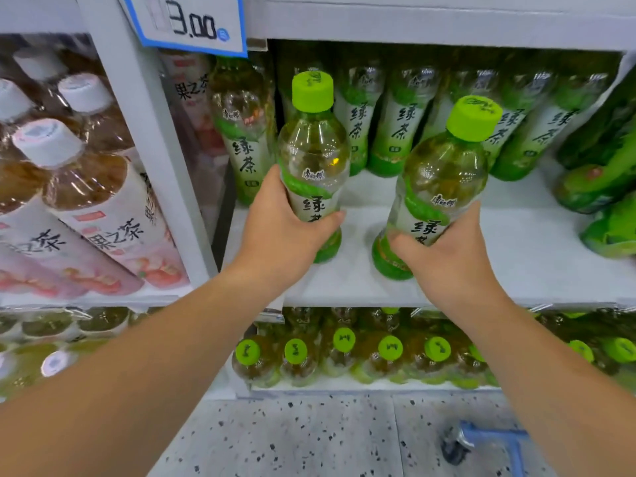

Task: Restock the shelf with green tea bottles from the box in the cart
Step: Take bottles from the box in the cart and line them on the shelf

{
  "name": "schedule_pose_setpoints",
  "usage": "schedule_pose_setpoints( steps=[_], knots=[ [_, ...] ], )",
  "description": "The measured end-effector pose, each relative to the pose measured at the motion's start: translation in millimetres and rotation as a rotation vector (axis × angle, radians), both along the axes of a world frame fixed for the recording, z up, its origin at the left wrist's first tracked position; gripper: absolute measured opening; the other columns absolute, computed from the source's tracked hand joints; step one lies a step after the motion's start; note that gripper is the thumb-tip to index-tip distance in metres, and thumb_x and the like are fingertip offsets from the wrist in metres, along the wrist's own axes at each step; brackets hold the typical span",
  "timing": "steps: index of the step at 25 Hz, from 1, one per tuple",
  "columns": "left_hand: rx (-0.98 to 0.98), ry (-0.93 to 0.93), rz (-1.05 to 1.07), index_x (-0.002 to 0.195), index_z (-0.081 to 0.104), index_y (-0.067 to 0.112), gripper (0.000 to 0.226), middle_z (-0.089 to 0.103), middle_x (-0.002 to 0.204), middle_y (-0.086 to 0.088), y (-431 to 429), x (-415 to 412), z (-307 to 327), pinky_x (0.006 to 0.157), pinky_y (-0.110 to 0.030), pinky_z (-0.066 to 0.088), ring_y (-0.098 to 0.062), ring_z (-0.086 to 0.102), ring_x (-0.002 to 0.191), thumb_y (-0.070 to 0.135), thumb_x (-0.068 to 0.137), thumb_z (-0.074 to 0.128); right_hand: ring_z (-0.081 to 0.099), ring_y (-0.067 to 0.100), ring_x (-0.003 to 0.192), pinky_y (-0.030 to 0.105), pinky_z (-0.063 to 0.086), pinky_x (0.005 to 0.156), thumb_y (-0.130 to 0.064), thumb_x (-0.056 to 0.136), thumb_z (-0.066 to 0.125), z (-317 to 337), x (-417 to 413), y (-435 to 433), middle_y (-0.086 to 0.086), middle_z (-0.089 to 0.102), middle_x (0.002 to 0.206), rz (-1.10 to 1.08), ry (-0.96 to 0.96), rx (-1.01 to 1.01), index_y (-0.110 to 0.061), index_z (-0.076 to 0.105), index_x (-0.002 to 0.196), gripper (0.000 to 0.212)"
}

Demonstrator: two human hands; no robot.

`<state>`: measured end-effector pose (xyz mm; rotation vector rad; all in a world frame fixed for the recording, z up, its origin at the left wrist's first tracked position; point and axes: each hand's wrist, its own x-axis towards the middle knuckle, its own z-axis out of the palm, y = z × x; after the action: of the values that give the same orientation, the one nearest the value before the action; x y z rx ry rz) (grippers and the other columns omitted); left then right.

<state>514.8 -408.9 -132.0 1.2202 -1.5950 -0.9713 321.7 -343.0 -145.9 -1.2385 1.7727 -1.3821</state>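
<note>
**A:** What are the hands doing?

**B:** They are apart, each clamped on its own bottle. The left hand wraps the label of one green tea bottle. The right hand grips the second green tea bottle low on its label, and that one leans toward one o'clock.

**A:** Are they down on the shelf?

**B:** Both bases are at the white shelf board, near its front edge. I cannot tell whether they touch it.

**A:** What stands behind them?

**B:** At twelve o'clock a back row of green tea bottles fills the rear, with bare board between it and the held pair. At three o'clock lie green wrapped packs.

**A:** And on the left?

**B:** At nine o'clock a grey upright post divides the bays, and beyond it are white-capped fruit tea bottles. A price tag hangs at eleven.

**A:** Below?

**B:** At six o'clock green caps line the lower shelf row, then comes the speckled floor. A blue cart corner shows at five.
</note>
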Motion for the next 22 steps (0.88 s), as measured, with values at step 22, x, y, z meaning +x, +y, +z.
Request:
schedule_pose_setpoints(
  steps=[22],
  knots=[
    [0.086,-0.244,0.386,0.097,0.062,0.018,0.053,0.063,0.091,0.003,-32,-16,-45,0.061,-0.014,0.038,-0.014,0.059,0.081,0.048,0.065,0.092,0.064,-0.009,0.099,0.017,0.053,0.082,-0.03,0.078,0.084,-40,-1,-64,-0.031,0.065,0.104,0.085,0.111,-0.048,-0.036,0.054,0.117,0.05]
  ],
)
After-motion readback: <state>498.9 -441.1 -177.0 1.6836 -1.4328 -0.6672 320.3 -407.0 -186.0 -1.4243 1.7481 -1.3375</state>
